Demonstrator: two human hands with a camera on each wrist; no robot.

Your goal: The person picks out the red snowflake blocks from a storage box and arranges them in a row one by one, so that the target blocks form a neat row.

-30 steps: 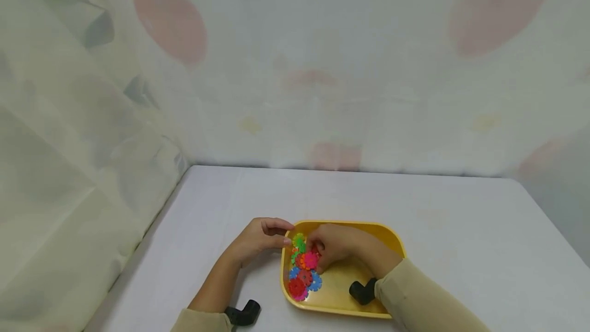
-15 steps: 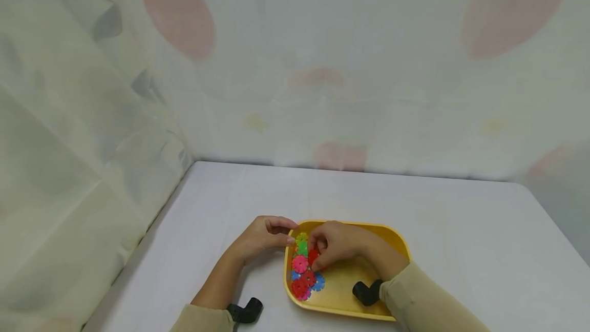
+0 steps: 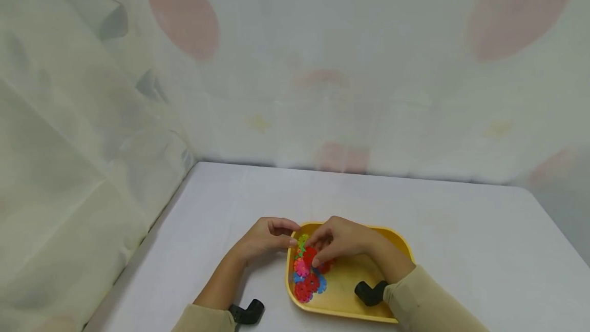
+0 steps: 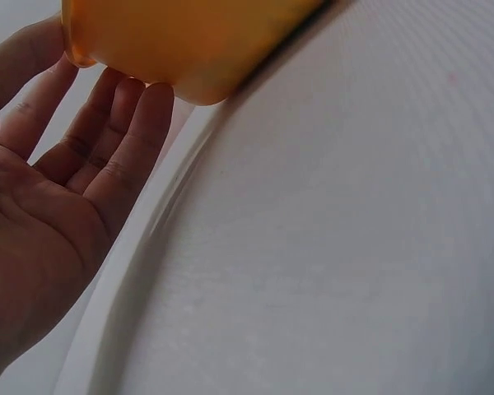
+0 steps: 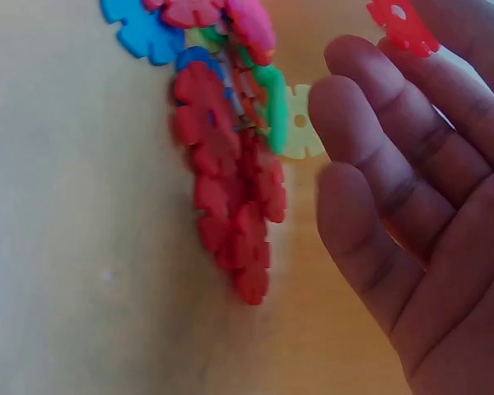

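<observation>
A yellow tray point(image 3: 364, 304) lies on the white table near its front edge. A cluster of joined toothed plastic discs point(image 3: 308, 276) in red, pink, blue and green fills its left part; the red discs point(image 5: 230, 206) show close up in the right wrist view. My right hand point(image 3: 341, 244) hovers over the cluster and pinches a single red disc point(image 5: 402, 25) at its fingertips. My left hand point(image 3: 269, 240) grips the tray's left far corner, thumb at the rim and fingers point(image 4: 136, 123) against the outer wall point(image 4: 189, 37).
The white table point(image 3: 461, 240) stretches right and far of the tray. A pale patterned curtain point(image 3: 92, 132) hangs along the left side and the back. Black wrist-worn cameras point(image 3: 246, 312) sit on both forearms, the right one point(image 3: 367, 293) over the tray.
My right hand has drawn slightly toward the tray's far rim, from a pink disc to a red one. The left hand stays at the rim.
</observation>
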